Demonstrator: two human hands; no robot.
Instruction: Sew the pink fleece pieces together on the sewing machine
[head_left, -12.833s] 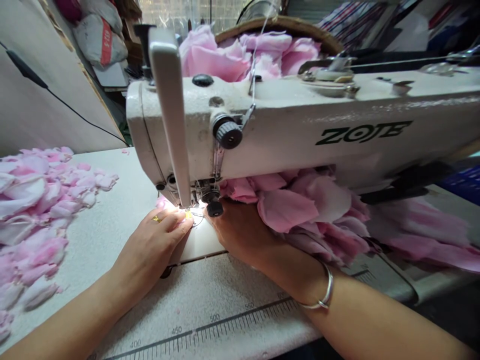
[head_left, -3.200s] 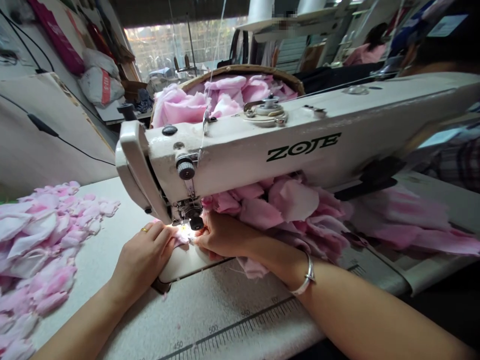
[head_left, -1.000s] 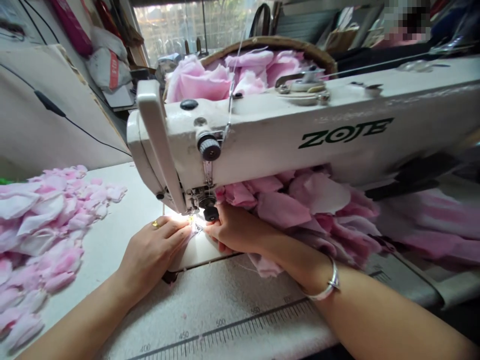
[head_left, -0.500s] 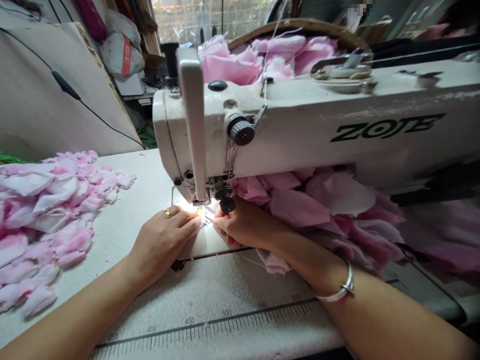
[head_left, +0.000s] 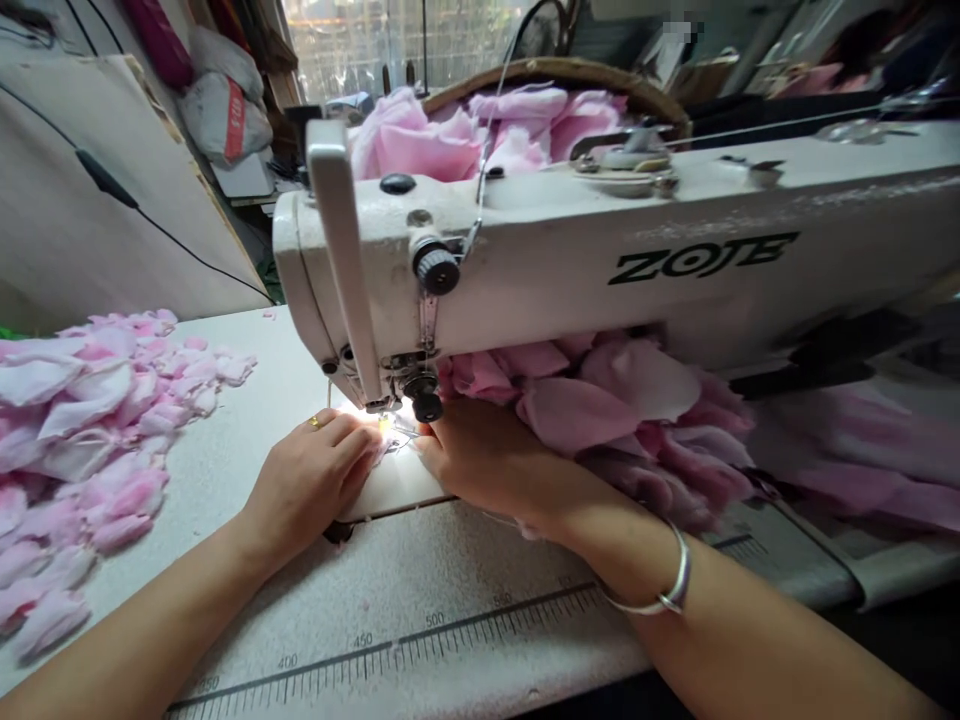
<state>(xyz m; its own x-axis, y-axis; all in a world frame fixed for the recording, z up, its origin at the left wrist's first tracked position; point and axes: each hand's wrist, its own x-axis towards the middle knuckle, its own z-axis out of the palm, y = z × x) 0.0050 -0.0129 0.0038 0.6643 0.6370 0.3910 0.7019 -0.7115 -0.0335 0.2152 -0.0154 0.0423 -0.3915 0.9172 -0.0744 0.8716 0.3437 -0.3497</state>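
Note:
My left hand [head_left: 311, 485], with a ring on one finger, rests on the machine bed. Its fingers are pressed together, tips at the lit needle area of a white sewing machine [head_left: 525, 275]. A small scrap of pale pink fabric [head_left: 377, 455] shows at those fingertips. From the other side my right hand [head_left: 480, 460] reaches in beneath the machine head, fingers bent and closed near the presser foot. The black knob [head_left: 427, 398] and the hand itself hide what it holds, if anything. Gathered pink fabric petals [head_left: 577, 415] lie against the back of the right hand and wrist.
Loose pink fabric petals [head_left: 97, 430] are heaped on the table at left. Behind the machine, a round basket [head_left: 660, 95] holds more petals. A printed ruler [head_left: 397, 645] runs along the table's front. A dark cable [head_left: 187, 240] hangs at back left.
The whole view has shifted, so the machine and hands appear further left. My right fingers have moved slightly around the needle area; both hands remain there.

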